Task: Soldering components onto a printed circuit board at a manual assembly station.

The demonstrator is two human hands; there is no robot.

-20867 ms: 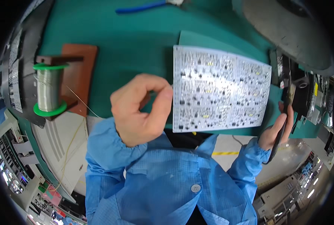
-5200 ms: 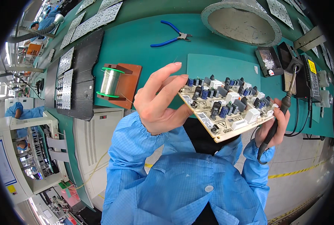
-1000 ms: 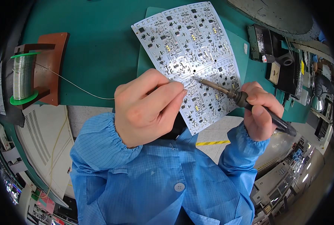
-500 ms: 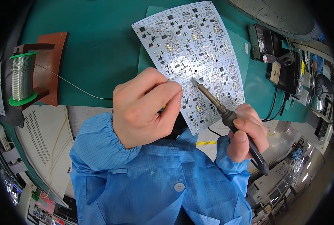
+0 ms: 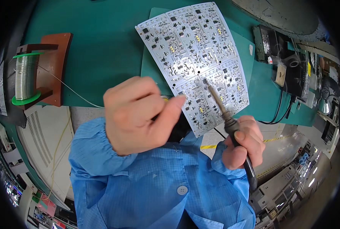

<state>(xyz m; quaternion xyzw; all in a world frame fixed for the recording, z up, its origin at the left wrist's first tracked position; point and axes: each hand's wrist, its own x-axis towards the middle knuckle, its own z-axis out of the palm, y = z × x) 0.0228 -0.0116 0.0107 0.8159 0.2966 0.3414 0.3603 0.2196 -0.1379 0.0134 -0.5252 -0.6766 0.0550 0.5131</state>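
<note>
At far left, a spool of bright wire (image 5: pixel 26 78) with green flanges sits on a brown stand (image 5: pixel 61 53); a loose strand of wire (image 5: pixel 71 90) runs from it toward the left hand (image 5: pixel 141 114). That hand is curled, thumb extended toward the near-left edge of the circuit board (image 5: pixel 193 49). Whether the strand is gripped inside it cannot be told. The board lies at centre, aslant over a green pad (image 5: pixel 149 63), its near corner projecting past the edge of the bench (image 5: pixel 101 45). To the right, the right hand (image 5: pixel 246 143) is closed around the handle of a soldering iron (image 5: pixel 220 103), whose tip is over the board's near half; contact is not confirmed.

Risks, in my judgement: the slack strand could snag on the left sleeve (image 5: pixel 91 137) and pull at the spool. The overhanging corner could tip or swivel the board if a wrist presses on it. A slip of the iron — parts are crowded around the tip — could scorch a neighbour or bridge two joints.

Against the frame half a second ago: the left hand has drawn back leftward from the board, its thumb now parted from the fingers; the iron stands slightly steeper, its tip a little further right, and the right hand is lower. The board is essentially unmoved.
</note>
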